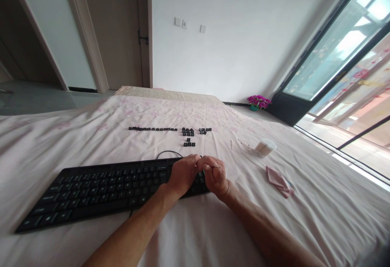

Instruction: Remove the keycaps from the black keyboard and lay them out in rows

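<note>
A black keyboard [109,187] lies slantwise on the bedsheet, its right end under both hands. My left hand [184,174] is closed over that end, fingers curled and their tips hidden against my other hand. Touching it, my right hand [215,175] is also closed, and a thin, metal-looking sliver shows across its fingers. What this sliver belongs to is hidden. Beyond the keyboard lie loose black keycaps: a long row [152,129], a block [188,132], a small group [204,131] and an arrow-shaped cluster [189,143].
At the right are a round clear tub of cotton swabs [265,148], a few loose swabs [244,146] and a crumpled pink cloth [278,181]. A black cable [169,151] loops behind the keyboard. The pale sheet [243,226] is wrinkled.
</note>
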`<state>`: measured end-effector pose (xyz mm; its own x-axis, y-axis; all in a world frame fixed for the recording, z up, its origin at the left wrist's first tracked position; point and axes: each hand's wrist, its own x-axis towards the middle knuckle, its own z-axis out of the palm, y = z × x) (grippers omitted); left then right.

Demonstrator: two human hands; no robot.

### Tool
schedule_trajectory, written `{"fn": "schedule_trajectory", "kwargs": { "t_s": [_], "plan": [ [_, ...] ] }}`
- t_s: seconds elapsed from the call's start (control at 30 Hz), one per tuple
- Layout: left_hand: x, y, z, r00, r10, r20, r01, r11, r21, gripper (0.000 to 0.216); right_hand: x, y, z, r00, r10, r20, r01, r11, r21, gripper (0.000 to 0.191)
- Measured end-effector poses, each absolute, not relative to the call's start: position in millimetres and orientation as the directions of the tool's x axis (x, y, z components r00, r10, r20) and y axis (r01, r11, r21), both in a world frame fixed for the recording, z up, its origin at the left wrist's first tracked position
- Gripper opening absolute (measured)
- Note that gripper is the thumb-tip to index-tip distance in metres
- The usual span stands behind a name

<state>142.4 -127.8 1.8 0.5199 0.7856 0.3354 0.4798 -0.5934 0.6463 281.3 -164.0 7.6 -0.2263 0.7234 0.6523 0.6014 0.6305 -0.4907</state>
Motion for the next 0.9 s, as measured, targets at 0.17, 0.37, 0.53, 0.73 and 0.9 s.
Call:
{"fn": "schedule_trajectory", "kwargs": {
  "t_s": [0.17,0.37,0.53,0.73,0.9],
  "plan": [
    [140,-122,0,0.49,0.808,0.326,0.418,-0.546,0.726,0.01,284,-162,17,-0.173,0.753,0.635,0.631,0.58,-0.516,0.032],
    [137,-113,-4,0.374,0.888,0.266,0.286,-0.383,0.878,0.025,303,-161,43,-0.054,0.796,0.603,0.731,0.443,-0.519,0.027],
    [138,-112,-8,0.334,0.889,0.314,0.281,-0.412,0.867,0.019,314,-159,39,-0.185,0.91,0.372,0.763,0.371,-0.529,0.021],
    [138,-112,-10,0.334,0.877,0.344,0.272,-0.439,0.856,0.02,320,-159,24,-0.301,0.925,0.231,0.776,0.378,-0.505,0.016],
    [137,-113,-9,0.369,0.855,0.365,0.268,-0.474,0.839,0.016,315,-152,18,-0.202,0.956,0.212,0.796,0.287,-0.533,0.02]
  ]
}}
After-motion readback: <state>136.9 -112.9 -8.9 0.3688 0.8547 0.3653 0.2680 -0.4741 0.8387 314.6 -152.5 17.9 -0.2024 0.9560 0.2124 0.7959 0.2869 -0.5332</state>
